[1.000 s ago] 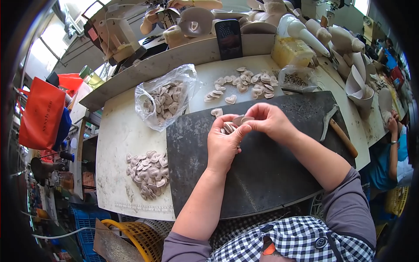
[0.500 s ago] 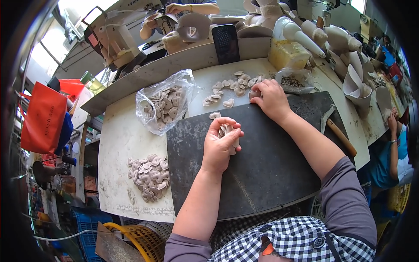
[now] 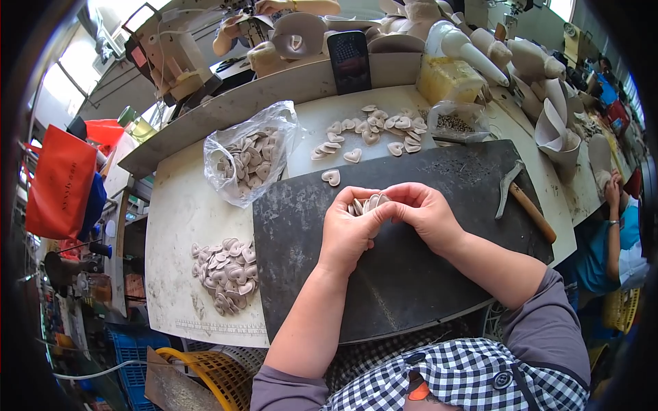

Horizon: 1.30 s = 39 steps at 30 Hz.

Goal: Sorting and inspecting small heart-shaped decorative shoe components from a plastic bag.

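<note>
My left hand curls round a stack of beige heart-shaped pieces above the black mat. Against it, the fingers of my right hand are closed on the stack's right end; the fingertips partly hide what they pinch. One loose heart lies at the mat's far edge, just beyond my left hand. More scattered hearts lie on the white board behind the mat. To the left are a clear plastic bag with hearts in it and, nearer me, a heap of hearts.
A hammer lies at the mat's right. Behind it sit a clear bag of small studs and a yellow block with a white cone-shaped bottle. A phone leans on the back ledge. Co-workers' hands show at the back and right.
My right hand has come back from the scattered hearts to meet my left hand at the stack. The whole view has shifted slightly.
</note>
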{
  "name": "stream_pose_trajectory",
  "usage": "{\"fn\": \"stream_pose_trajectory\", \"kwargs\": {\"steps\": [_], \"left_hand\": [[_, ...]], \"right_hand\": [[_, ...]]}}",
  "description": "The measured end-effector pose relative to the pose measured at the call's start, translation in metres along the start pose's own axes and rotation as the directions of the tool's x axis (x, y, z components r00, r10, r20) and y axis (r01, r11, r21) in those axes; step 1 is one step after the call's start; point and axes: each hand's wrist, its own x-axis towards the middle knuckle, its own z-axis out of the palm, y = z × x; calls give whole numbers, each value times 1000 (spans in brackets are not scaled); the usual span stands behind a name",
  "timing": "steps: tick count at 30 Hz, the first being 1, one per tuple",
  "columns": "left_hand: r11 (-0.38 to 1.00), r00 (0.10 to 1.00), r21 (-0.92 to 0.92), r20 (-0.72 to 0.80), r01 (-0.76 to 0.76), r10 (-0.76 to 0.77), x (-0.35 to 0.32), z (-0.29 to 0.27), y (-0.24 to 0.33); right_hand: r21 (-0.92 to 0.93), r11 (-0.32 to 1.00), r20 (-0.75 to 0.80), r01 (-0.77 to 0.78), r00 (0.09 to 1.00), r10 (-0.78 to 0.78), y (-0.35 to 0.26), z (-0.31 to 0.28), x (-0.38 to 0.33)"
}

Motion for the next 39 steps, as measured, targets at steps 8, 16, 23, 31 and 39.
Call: {"fn": "stream_pose_trajectory", "kwargs": {"steps": [8, 16, 23, 31, 39], "left_hand": [[969, 993, -222, -76, -110, 95, 4, -6, -4], [972, 996, -218, 14, -86, 91, 4, -7, -4], [990, 998, -132, -40, -51, 46, 6, -6, -5], [999, 1000, -38, -3, 28, -28, -1, -2, 0], [1000, 1000, -3, -10, 1, -1, 3, -5, -3]], "right_hand": [[-979, 66, 120, 195, 799, -589, -25, -55, 61], [-993, 14, 91, 113, 862, -498, -18, -80, 79], [-144, 987, -30, -75, 997, 71, -38, -44, 19], [-72, 992, 131, -103, 985, 112, -25, -24, -2], [-10, 994, 111, -106, 988, 106, -17, -22, -2]]}}
